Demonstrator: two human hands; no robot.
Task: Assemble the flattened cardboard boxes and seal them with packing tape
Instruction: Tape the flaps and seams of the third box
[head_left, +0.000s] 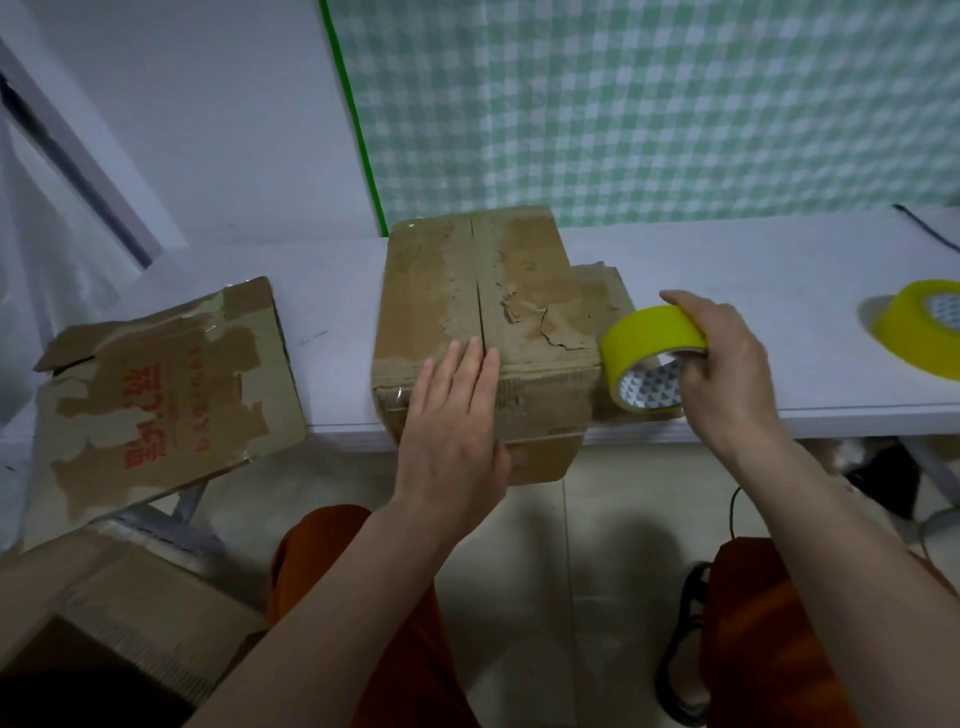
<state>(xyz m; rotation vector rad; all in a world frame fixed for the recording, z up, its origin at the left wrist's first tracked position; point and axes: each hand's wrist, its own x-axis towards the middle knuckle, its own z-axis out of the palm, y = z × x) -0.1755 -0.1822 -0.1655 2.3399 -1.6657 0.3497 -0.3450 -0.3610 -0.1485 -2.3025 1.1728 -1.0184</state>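
Nearest you, at lower left, an open cardboard carton (119, 623) sits below the table edge, close beside your left forearm. Between your knees the tiled floor (597, 519) shows, with a dark sandal (685, 639) by your right leg.

Your left hand (452, 426) lies flat, fingers straight and together, pressing the near top edge of the assembled cardboard box (493, 312), right at its centre seam. The box overhangs the front edge of the white table (779, 291); its top is scuffed and torn where old tape was stripped.

Your right hand (727, 364) grips a yellow tape roll (649, 358), fingers curled through the core and over the rim, held just beside the box's right side. The core carries a small triangle pattern; no writing is legible there.

To the left, a flattened cardboard box (161, 395) hangs over the table edge, printed with red characters, seemingly Chinese, too blurred to read.

Farther right, well apart, a second yellow tape roll (919, 327) rests on the table. Open tabletop lies between the rolls. Behind stands a green checked curtain (649, 104).
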